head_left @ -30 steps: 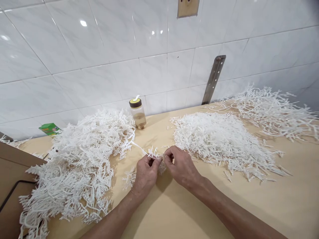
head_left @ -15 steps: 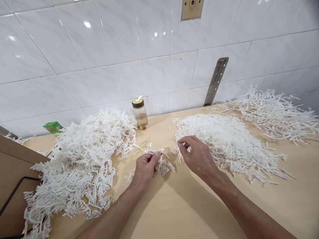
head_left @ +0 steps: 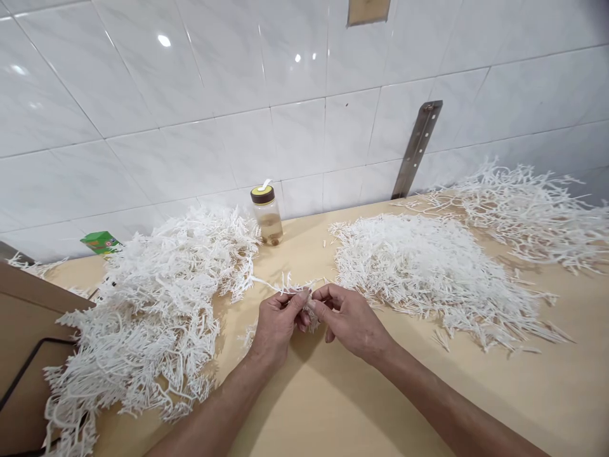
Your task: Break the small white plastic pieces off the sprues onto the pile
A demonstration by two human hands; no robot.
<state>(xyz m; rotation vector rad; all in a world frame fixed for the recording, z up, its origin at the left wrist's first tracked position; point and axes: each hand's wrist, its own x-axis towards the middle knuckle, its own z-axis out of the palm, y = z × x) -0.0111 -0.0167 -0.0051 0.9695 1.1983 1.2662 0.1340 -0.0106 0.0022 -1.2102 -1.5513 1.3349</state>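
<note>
My left hand [head_left: 276, 324] pinches a white branched plastic strip [head_left: 285, 287] just above the wooden table [head_left: 361, 406]. Touching it from the right, my right hand [head_left: 349, 317] has its fingers closed on the same strip. A big heap of tangled white branched strips [head_left: 157, 304] lies to the left of my hands. To their right spreads a flatter pile of small white plastic pieces [head_left: 428, 266].
A small jar with a yellow-brown lid [head_left: 267, 214] stands at the tiled wall. A third white heap [head_left: 528, 209] lies at the far right. A green carton [head_left: 99, 242] sits far left, a cardboard box [head_left: 23, 336] at the left edge. A metal bracket [head_left: 416, 149] is on the wall.
My right hand went out to the right-hand pile half a second ago and has come back to meet my left hand on the strip. The left hand has hardly moved.
</note>
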